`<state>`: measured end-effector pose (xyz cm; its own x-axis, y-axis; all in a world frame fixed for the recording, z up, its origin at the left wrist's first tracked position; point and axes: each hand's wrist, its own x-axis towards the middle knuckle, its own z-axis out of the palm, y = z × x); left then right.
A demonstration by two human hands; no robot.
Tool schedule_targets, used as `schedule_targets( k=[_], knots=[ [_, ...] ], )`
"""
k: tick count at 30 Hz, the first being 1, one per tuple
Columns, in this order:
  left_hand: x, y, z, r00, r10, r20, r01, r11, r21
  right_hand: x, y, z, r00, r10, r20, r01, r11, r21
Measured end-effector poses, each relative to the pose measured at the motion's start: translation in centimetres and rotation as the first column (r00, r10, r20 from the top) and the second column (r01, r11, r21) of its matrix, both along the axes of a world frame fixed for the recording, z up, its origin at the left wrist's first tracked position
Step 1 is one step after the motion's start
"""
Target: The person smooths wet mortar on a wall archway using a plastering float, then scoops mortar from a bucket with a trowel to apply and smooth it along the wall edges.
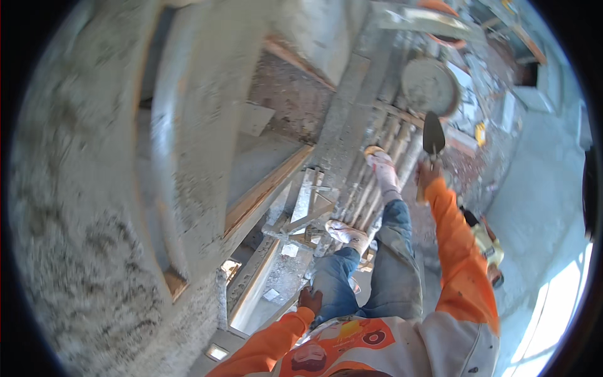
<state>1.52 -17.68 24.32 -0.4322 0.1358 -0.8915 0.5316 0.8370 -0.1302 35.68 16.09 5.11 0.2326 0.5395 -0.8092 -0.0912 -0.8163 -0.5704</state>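
My right hand (pixel 427 173) grips a trowel by its handle; the dark, pointed blade (pixel 433 133) points away from me, just below a round pan of grey mortar (pixel 427 85). My left hand (pixel 311 300) rests beside my left thigh, its fingers slightly bent and holding nothing visible. My feet (pixel 383 164) in pale, dusty footwear stand on a platform of long poles and planks (pixel 342 122). A plastered wall (pixel 81 188) with a narrow, wood-edged recess rises on my left.
Wooden-edged openings (pixel 270 182) and crossed boards (pixel 304 217) lie beside the platform. Down on the right, another person (pixel 490 242) is partly visible over a debris-strewn floor (pixel 471 163). A curved board (pixel 427 19) crosses the top, with an orange container partly behind it.
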Motion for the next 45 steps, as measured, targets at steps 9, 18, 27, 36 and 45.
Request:
schedule_targets(
  k=[9, 18, 27, 36, 45],
  knots=[
    [5.9, 8.0, -2.7, 0.995, -0.091, -0.041, 0.081, 0.975, -0.208, 21.7, 18.9, -17.6, 0.546, 0.789, 0.283, -0.706, 0.614, -0.351],
    [5.9, 9.5, -2.5, 0.985, -0.135, -0.107, 0.115, 0.979, -0.171, 13.5, 8.3, -15.2, 0.979, -0.114, -0.169, 0.117, 0.993, 0.009],
    [2.6, 5.6, -1.0, 0.979, -0.195, -0.068, 0.185, 0.975, -0.126, 7.9, 17.1, -0.9, 0.863, -0.2, -0.465, 0.357, 0.891, 0.28],
    [-0.3, -1.3, 0.0, 0.99, -0.134, -0.041, 0.137, 0.988, 0.071, -9.1, 19.7, 21.0, 0.815, -0.489, -0.31, 0.513, 0.362, 0.778],
    [-0.2, -3.2, -0.6, 0.999, -0.032, -0.009, 0.032, 0.999, 0.03, -27.4, -5.2, 17.2, 0.429, 0.885, 0.182, -0.732, 0.222, 0.644]
  ],
)
